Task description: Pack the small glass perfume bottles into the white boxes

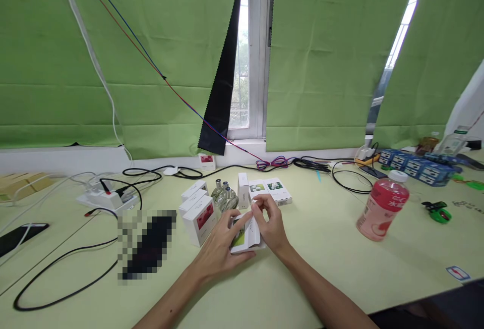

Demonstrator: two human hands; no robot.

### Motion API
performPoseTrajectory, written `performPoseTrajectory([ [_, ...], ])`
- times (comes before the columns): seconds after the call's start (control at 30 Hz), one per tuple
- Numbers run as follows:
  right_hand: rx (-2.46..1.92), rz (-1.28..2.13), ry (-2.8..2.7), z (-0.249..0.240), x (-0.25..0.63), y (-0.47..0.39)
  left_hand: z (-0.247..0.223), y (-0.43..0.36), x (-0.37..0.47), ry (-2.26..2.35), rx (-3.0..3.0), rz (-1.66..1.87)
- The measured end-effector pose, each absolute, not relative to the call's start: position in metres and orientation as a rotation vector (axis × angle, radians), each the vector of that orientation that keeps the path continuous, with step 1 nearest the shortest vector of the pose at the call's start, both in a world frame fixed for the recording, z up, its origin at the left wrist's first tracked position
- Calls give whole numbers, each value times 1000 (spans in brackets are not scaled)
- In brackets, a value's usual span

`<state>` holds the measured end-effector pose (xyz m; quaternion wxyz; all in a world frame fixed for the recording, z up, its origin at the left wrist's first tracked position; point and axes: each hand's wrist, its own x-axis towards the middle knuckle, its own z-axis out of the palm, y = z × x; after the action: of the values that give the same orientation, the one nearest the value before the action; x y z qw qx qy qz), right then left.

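Note:
My left hand [221,240] is wrapped around a small white carton [249,235] with a green picture, which lies on the table. At the carton's far end, the fingers of my right hand [270,223] are pinched together; whether they grip its flap or something small is hidden. Just beyond stand several small glass bottles [229,200] with silver tops. White cartons with red pictures [204,215] stand in a row left of the bottles. To the right are an upright white carton [243,190] and flat cartons with green pictures [278,190].
A pink drink bottle [383,208] stands on the right, with a green-and-black tape-like item [436,212] and blue boxes [419,166] beyond. Black cables [68,251] and a white power strip [109,199] lie on the left. A pixelated dark patch [149,245] hides something there.

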<state>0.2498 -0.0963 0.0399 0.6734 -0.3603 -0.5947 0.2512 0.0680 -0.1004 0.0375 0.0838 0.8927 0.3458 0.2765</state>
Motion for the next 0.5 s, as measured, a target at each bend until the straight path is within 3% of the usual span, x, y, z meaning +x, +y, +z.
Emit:
performPoseTrajectory([
  [0.5,-936,645,-1350,39,248,-90,48,-109,69,944,2556,813],
])
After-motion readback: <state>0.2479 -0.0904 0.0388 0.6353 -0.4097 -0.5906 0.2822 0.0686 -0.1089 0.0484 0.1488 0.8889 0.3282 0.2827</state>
